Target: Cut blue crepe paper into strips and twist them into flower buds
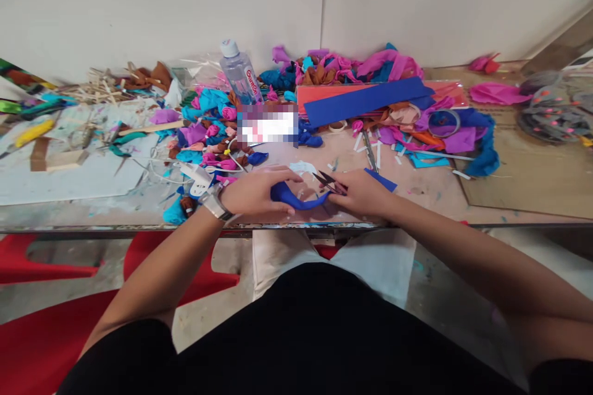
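Near the table's front edge, my left hand (257, 191) curves its fingers and thumb around one end of a blue crepe paper strip (303, 202). The strip sags in an arc towards my right hand (367, 192), which is closed on a pair of scissors (327, 180). Their dark blades are slightly parted and point up and left, above the paper. The strip's right end meets my right fingers; whether they pinch it I cannot tell. Another blue paper piece (383, 180) lies partly behind my right hand.
A long folded blue paper (368, 102) rests on orange paper packs at the back. Crumpled coloured paper surrounds a clear bottle (241, 77). A white power strip (200, 182) is beside my left wrist. Cardboard (523, 179) lies right, green-handled pliers (125, 142) left.
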The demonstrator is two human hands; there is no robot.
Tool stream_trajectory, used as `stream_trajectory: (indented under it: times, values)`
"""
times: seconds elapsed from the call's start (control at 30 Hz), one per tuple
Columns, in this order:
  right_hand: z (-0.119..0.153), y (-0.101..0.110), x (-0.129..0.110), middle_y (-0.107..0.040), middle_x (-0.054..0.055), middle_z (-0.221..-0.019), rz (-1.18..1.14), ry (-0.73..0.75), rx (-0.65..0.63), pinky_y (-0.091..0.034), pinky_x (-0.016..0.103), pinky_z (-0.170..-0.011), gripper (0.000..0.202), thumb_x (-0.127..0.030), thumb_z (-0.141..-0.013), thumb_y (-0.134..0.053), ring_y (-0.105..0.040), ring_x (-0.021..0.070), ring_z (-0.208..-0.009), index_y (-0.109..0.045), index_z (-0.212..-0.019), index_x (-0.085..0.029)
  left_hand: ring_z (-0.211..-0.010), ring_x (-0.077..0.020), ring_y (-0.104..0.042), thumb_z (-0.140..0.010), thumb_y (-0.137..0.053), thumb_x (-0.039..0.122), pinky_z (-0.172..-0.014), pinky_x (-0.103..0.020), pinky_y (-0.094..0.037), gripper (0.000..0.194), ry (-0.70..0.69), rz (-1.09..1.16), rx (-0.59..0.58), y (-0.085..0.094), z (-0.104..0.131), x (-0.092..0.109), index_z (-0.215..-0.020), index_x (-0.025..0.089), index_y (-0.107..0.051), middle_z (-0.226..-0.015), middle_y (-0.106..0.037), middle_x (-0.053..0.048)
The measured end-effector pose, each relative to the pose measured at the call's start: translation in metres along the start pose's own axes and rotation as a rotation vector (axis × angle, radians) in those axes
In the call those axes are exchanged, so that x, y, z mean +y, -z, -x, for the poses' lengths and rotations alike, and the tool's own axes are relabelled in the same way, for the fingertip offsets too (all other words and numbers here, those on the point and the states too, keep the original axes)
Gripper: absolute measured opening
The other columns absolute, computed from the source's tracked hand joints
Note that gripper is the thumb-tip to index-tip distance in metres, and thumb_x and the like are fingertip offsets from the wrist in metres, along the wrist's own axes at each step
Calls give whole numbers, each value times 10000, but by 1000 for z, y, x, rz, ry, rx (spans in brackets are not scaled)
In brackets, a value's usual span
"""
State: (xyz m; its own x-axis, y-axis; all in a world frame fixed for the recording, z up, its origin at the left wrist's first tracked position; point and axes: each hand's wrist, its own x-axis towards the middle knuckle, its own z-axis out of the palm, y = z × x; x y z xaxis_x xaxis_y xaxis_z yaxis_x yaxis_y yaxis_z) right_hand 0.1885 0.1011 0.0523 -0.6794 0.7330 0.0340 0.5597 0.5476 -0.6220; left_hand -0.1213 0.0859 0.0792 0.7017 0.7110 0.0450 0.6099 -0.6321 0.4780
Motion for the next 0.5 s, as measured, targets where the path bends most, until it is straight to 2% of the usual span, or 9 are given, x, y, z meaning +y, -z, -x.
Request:
stream_trajectory:
  times: [0.07, 0.1, 0.17, 0.23, 0.27, 0.33, 0.37, 0.43, 0.5]
  values:
    - [-6, 6, 7, -740, 15, -757, -136, -63, 45, -420, 307, -665, 402, -530, -914, -756, -646, 220, -704, -831, -1146, -210, -1127, -274, -751, -998, -700, 334, -988, -423, -600, 313, 29, -68, 23, -8, 4, -1, -1298, 276, -770, -1242, -796, -89]
    - [-9, 11, 11, -737, 11, -763, -193, -87, 72, -429, 307, -665, 438, -588, -897, -763, -650, 220, -711, -830, -1116, -215, -1091, -269, -748, -1005, -649, 271, -965, -423, -600, 272, 46, -112, 23, -10, 4, -4, -1236, 272, -791, -1198, -801, -87]
    - [-13, 25, 24, -704, 0, -717, -266, -144, 147, -435, 309, -653, 433, -632, -899, -732, -640, 210, -682, -803, -1006, -219, -1070, -291, -732, -963, -582, 156, -969, -456, -596, 300, 82, -235, 23, -10, 5, -13, -1123, 252, -817, -1131, -803, -97]
    - [-15, 40, 40, -545, -38, -551, -216, -284, 175, -369, 303, -579, 474, -687, -947, -669, -541, 177, -544, -713, -828, -229, -1120, -327, -716, -888, -554, 75, -1026, -507, -586, 390, 124, -345, 12, -5, 7, -23, -1124, 232, -822, -1159, -793, -122]
    - [-15, 48, 49, -519, -41, -531, -159, -337, 181, -343, 302, -562, 484, -677, -951, -675, -513, 166, -520, -664, -763, -231, -1176, -343, -706, -855, -558, 58, -1071, -532, -576, 449, 132, -373, -1, 0, 9, -28, -1182, 228, -813, -1219, -783, -132]
    - [-17, 60, 65, -628, 0, -613, -9, -392, 165, -367, 308, -598, 432, -580, -966, -693, -572, 180, -600, -657, -729, -220, -1321, -374, -663, -799, -598, 56, -1164, -582, -540, 613, 121, -385, -56, 10, 12, -34, -1368, 225, -748, -1402, -729, -152]
    - [-19, 63, 71, -690, 28, -686, 40, -400, 154, -411, 314, -649, 385, -514, -1006, -651, -631, 200, -669, -690, -771, -211, -1380, -390, -637, -762, -621, 57, -1196, -601, -524, 700, 106, -380, -91, 16, 13, -36, -1438, 218, -706, -1476, -694, -162]
    - [-30, 62, 78, -746, 87, -828, 175, -364, 197, -460, 338, -736, 327, -400, -1046, -573, -684, 238, -790, -702, -822, -199, -1415, -408, -623, -702, -648, 62, -1221, -615, -512, 779, 72, -356, -142, 28, 8, -37, -1468, 198, -678, -1514, -673, -170]
    - [-47, 54, 79, -761, 145, -1004, 258, -251, 208, -496, 369, -845, 268, -307, -1049, -532, -699, 276, -929, -716, -900, -182, -1424, -360, -639, -771, -598, 70, -1237, -556, -516, 718, 9, -308, -145, 37, -8, -35, -1474, 199, -666, -1544, -661, -155]
